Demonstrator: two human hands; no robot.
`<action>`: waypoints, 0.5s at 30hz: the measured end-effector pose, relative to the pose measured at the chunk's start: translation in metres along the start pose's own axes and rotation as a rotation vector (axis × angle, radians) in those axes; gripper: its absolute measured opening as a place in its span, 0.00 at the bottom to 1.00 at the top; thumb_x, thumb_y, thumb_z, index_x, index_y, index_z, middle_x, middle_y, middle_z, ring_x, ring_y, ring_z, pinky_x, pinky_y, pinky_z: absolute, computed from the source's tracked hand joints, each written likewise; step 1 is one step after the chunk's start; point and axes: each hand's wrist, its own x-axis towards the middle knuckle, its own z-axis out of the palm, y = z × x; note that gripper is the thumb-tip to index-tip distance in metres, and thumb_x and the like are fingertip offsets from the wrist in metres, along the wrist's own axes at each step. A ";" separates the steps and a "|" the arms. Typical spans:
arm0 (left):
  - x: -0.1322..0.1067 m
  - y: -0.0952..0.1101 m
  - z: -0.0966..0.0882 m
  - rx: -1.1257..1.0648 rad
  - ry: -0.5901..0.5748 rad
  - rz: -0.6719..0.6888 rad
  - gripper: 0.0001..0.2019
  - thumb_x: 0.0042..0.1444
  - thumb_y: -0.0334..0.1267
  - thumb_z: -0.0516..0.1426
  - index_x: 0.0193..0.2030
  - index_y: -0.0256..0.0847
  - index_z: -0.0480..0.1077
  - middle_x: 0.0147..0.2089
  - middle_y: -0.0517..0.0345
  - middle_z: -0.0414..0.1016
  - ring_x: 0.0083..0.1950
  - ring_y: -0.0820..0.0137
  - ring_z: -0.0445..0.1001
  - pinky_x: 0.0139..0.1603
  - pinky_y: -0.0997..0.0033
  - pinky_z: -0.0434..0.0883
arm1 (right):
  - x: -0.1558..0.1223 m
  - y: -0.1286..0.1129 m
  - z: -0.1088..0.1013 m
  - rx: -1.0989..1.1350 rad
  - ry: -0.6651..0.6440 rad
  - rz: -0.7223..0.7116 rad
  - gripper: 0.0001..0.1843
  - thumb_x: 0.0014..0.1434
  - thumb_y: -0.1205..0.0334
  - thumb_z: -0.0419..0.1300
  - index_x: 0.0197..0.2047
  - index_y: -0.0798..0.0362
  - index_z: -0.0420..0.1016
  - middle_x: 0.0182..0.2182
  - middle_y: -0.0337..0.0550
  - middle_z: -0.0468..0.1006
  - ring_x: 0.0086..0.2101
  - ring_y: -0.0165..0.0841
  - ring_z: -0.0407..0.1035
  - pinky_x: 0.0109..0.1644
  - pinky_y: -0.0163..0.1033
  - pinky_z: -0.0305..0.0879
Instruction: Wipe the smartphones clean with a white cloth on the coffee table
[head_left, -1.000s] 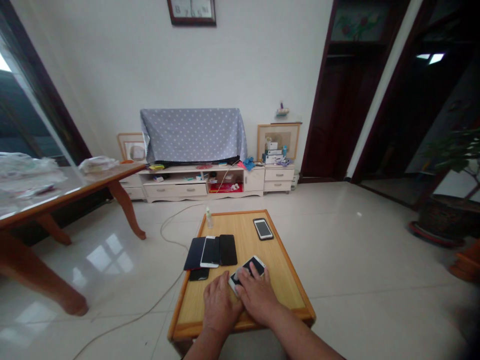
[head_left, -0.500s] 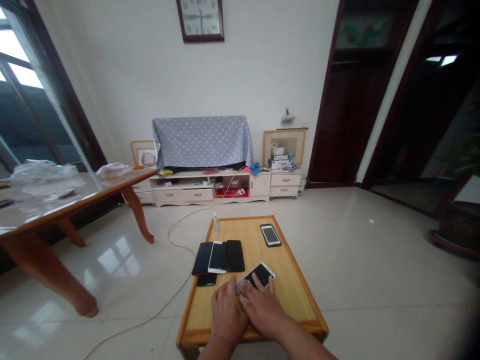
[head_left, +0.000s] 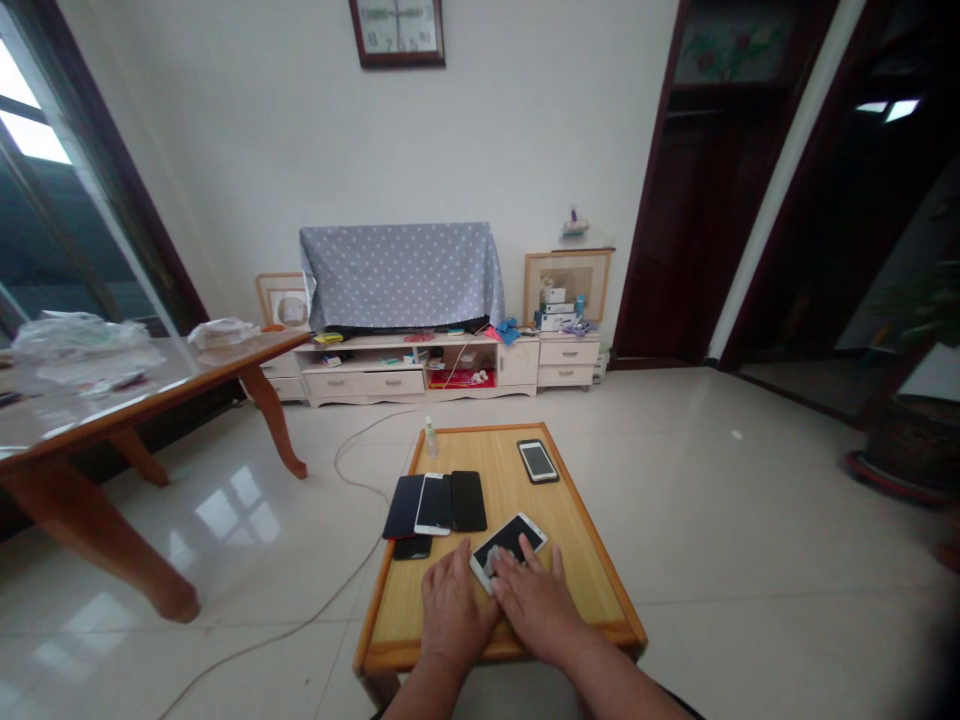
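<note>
A white-framed phone (head_left: 514,533) with a dark screen lies slanted on the small wooden table (head_left: 581,570). My left hand (head_left: 452,612) rests on the table and holds the phone's near left end. My right hand (head_left: 538,600) presses a small grey cloth (head_left: 493,559) onto the near part of the screen with its fingertips. Both forearms come in from the bottom edge.
Three phones (head_left: 439,502) lie side by side at the table's left, with a small black phone (head_left: 413,547) in front of them. Another phone (head_left: 538,461) and a small bottle (head_left: 430,438) sit at the far end. A cable (head_left: 341,580) crosses the tiled floor, with a larger table (head_left: 112,400) to the left.
The view shifted as my head moved. My right hand slid the cloth back towards the phone's near end; my left hand stayed at the phone's edge.
</note>
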 end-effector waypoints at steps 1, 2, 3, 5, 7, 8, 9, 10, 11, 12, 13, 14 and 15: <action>0.000 0.001 -0.001 0.004 0.001 0.000 0.36 0.52 0.40 0.58 0.68 0.34 0.57 0.61 0.43 0.72 0.64 0.55 0.67 0.68 0.56 0.54 | 0.002 0.007 -0.005 -0.025 0.011 0.079 0.28 0.74 0.47 0.36 0.71 0.36 0.60 0.70 0.34 0.59 0.72 0.49 0.37 0.68 0.73 0.18; 0.000 0.002 -0.002 0.006 0.002 -0.001 0.37 0.51 0.42 0.59 0.68 0.35 0.57 0.62 0.43 0.72 0.64 0.54 0.66 0.68 0.55 0.54 | 0.005 0.015 -0.011 -0.051 0.026 0.149 0.28 0.74 0.47 0.36 0.71 0.37 0.59 0.71 0.35 0.58 0.72 0.49 0.36 0.68 0.74 0.19; 0.001 0.003 -0.002 0.007 0.001 -0.003 0.38 0.50 0.43 0.60 0.68 0.35 0.57 0.62 0.43 0.72 0.64 0.54 0.66 0.67 0.55 0.55 | 0.007 0.022 -0.015 -0.071 0.043 0.207 0.29 0.73 0.47 0.36 0.71 0.39 0.59 0.71 0.35 0.57 0.72 0.50 0.35 0.68 0.74 0.19; 0.001 0.004 -0.003 0.006 -0.002 -0.004 0.38 0.49 0.43 0.61 0.68 0.36 0.58 0.62 0.43 0.72 0.64 0.54 0.66 0.67 0.56 0.54 | 0.007 0.027 -0.017 -0.092 0.064 0.247 0.29 0.73 0.48 0.36 0.72 0.40 0.59 0.71 0.36 0.57 0.72 0.50 0.34 0.68 0.74 0.19; 0.001 0.003 -0.003 0.003 -0.004 0.005 0.38 0.50 0.43 0.60 0.68 0.35 0.58 0.62 0.43 0.72 0.64 0.54 0.66 0.67 0.56 0.55 | 0.001 0.022 -0.011 -0.077 0.047 0.172 0.29 0.73 0.48 0.37 0.72 0.40 0.59 0.71 0.36 0.58 0.72 0.49 0.34 0.68 0.72 0.19; 0.001 0.002 -0.003 0.002 -0.007 0.009 0.37 0.51 0.43 0.60 0.68 0.35 0.58 0.62 0.43 0.72 0.64 0.55 0.66 0.67 0.56 0.55 | -0.003 0.017 -0.005 -0.060 0.030 0.103 0.28 0.73 0.48 0.37 0.72 0.39 0.59 0.70 0.36 0.58 0.72 0.48 0.35 0.69 0.71 0.19; 0.001 0.001 -0.002 0.002 -0.010 0.010 0.36 0.52 0.42 0.59 0.68 0.34 0.58 0.61 0.43 0.72 0.64 0.55 0.67 0.67 0.56 0.55 | -0.008 0.012 0.000 -0.040 0.013 0.029 0.28 0.74 0.48 0.36 0.72 0.38 0.58 0.70 0.35 0.59 0.72 0.47 0.36 0.69 0.70 0.19; 0.001 0.001 -0.001 0.002 -0.016 0.009 0.35 0.53 0.40 0.58 0.67 0.34 0.58 0.61 0.43 0.72 0.64 0.56 0.67 0.67 0.56 0.55 | -0.011 0.007 0.004 -0.022 0.001 -0.035 0.28 0.74 0.48 0.36 0.72 0.36 0.57 0.70 0.35 0.59 0.72 0.46 0.36 0.70 0.69 0.19; 0.001 0.000 -0.001 0.002 -0.023 0.007 0.34 0.54 0.40 0.57 0.67 0.34 0.58 0.61 0.43 0.72 0.64 0.56 0.67 0.67 0.56 0.55 | -0.014 0.005 0.007 -0.010 -0.006 -0.075 0.28 0.74 0.48 0.36 0.72 0.35 0.57 0.70 0.34 0.60 0.72 0.45 0.37 0.70 0.69 0.19; 0.001 0.000 0.000 0.002 -0.029 0.002 0.34 0.54 0.40 0.57 0.67 0.34 0.58 0.61 0.43 0.72 0.64 0.56 0.67 0.67 0.56 0.55 | -0.015 0.005 0.008 -0.008 -0.006 -0.084 0.28 0.74 0.48 0.36 0.72 0.35 0.57 0.70 0.34 0.60 0.72 0.45 0.37 0.70 0.69 0.19; 0.001 0.000 0.000 0.002 -0.032 -0.002 0.34 0.53 0.41 0.58 0.67 0.35 0.58 0.62 0.43 0.72 0.64 0.56 0.67 0.67 0.55 0.55 | -0.014 0.008 0.006 -0.017 -0.001 -0.061 0.27 0.74 0.48 0.36 0.71 0.35 0.58 0.70 0.34 0.60 0.72 0.46 0.37 0.70 0.69 0.19; 0.001 0.000 0.001 0.003 -0.030 -0.004 0.35 0.52 0.42 0.59 0.67 0.35 0.58 0.62 0.43 0.72 0.64 0.55 0.67 0.67 0.55 0.55 | -0.012 0.013 0.002 -0.035 0.011 -0.011 0.28 0.74 0.49 0.36 0.71 0.36 0.58 0.70 0.35 0.60 0.72 0.47 0.38 0.69 0.70 0.19; 0.001 0.001 0.001 0.004 -0.027 -0.003 0.36 0.52 0.44 0.60 0.67 0.36 0.59 0.62 0.43 0.71 0.64 0.54 0.66 0.68 0.54 0.54 | -0.009 0.020 -0.003 -0.057 0.026 0.057 0.28 0.74 0.48 0.36 0.71 0.37 0.60 0.70 0.35 0.60 0.72 0.48 0.38 0.69 0.71 0.20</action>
